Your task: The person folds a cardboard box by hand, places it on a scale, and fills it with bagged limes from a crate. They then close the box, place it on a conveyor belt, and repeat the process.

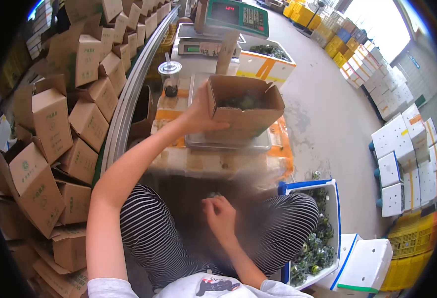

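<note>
An open cardboard box (243,119) sits over a clear-rimmed weighing tray (228,144) in front of me, with dark green contents partly visible inside. My left hand (203,113) is closed on the box's left wall, its thumb along the near face. Over my lap, my right hand (221,212) is closed in a pinch. A small greenish thing (214,195) shows at its fingertips, too blurred to name. Beside my right knee stands a white foam box (335,213) with blue tape, holding many small green pieces (315,243).
Behind the box are a scale (193,48), a green scale display (238,17) and a lidded plastic cup (169,79). A metal rail (124,109) separates me from piled cardboard boxes (52,124) at left. White foam boxes (402,144) and yellow crates (412,238) stand at right.
</note>
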### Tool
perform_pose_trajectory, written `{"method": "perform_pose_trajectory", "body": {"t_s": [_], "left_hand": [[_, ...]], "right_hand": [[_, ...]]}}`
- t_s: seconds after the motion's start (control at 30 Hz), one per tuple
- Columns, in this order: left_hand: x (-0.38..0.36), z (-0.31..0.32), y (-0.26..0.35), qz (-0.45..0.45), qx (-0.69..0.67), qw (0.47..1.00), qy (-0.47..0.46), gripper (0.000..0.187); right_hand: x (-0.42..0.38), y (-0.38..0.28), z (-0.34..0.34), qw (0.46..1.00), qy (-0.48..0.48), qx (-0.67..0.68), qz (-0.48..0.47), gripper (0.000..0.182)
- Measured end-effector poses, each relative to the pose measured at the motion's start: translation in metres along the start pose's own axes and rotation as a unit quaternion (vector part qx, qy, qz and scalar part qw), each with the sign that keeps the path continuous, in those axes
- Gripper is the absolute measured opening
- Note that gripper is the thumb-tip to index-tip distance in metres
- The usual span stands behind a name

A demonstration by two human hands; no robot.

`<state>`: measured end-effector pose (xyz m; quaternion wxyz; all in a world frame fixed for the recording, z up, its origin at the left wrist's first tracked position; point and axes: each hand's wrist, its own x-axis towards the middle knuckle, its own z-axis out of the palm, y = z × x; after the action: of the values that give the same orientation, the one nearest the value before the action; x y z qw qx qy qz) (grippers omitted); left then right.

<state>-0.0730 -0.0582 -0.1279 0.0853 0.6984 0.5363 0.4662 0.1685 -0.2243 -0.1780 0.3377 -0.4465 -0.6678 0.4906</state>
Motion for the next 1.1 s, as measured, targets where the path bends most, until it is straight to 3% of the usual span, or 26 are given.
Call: {"method": "perform_pose_trajectory", "body": {"t_s": [0.13,0.2,0.27,0.33,0.43,0.53,0.57,0.63,0.73,0.87,0.93,1.0,1.1], "left_hand": [[-0.001,-0.002,-0.002,-0.004,-0.020,1.000,-0.019,0.129],[0.000,-0.002,0.002,-0.012,-0.011,1.000,-0.025,0.129],[0.003,-0.004,0.002,-0.002,0.003,0.999,-0.033,0.128],[0.006,-0.002,0.002,0.020,0.012,0.999,-0.027,0.127],[0.008,-0.003,0.003,0.007,-0.033,0.998,-0.045,0.126],[0.007,0.003,-0.002,-0.010,-0.083,0.996,-0.002,0.118],[0.007,0.005,-0.003,-0.019,-0.076,0.997,-0.007,0.118],[0.004,0.003,-0.007,-0.041,-0.055,0.998,-0.014,0.118],[0.001,0.005,-0.014,-0.054,-0.114,0.992,-0.021,0.115],[0.004,-0.003,-0.006,0.021,-0.012,0.999,-0.045,0.118],[0.004,-0.003,-0.002,0.007,-0.041,0.998,-0.049,0.118],[0.006,-0.004,0.001,-0.019,-0.070,0.996,-0.058,0.119],[0.011,-0.006,-0.011,-0.057,-0.110,0.990,-0.066,0.117]], "right_hand": [[0.020,-0.107,-0.083,0.941,0.193,-0.091,-0.263,0.014],[0.035,-0.117,-0.127,0.816,0.333,-0.160,-0.445,0.029],[0.050,-0.136,-0.159,0.734,0.317,0.026,-0.600,0.027],[0.074,-0.132,-0.200,0.663,0.332,-0.044,-0.669,0.029],[0.113,-0.156,-0.196,0.787,0.316,0.043,-0.528,0.035],[0.167,-0.161,-0.174,0.781,0.173,-0.145,-0.582,0.013],[0.190,-0.150,-0.157,0.827,0.110,-0.125,-0.537,0.009],[0.215,-0.137,-0.137,0.879,-0.023,-0.220,-0.422,0.011],[0.249,-0.114,-0.117,0.869,-0.109,-0.305,-0.373,0.014],[0.226,-0.129,-0.141,0.813,0.016,-0.292,-0.504,0.013],[0.221,-0.131,-0.175,0.830,0.020,-0.274,-0.485,0.012],[0.191,-0.121,-0.213,0.886,0.080,-0.229,-0.396,0.011],[0.134,-0.060,-0.268,0.857,0.230,-0.359,-0.289,0.009]]}}
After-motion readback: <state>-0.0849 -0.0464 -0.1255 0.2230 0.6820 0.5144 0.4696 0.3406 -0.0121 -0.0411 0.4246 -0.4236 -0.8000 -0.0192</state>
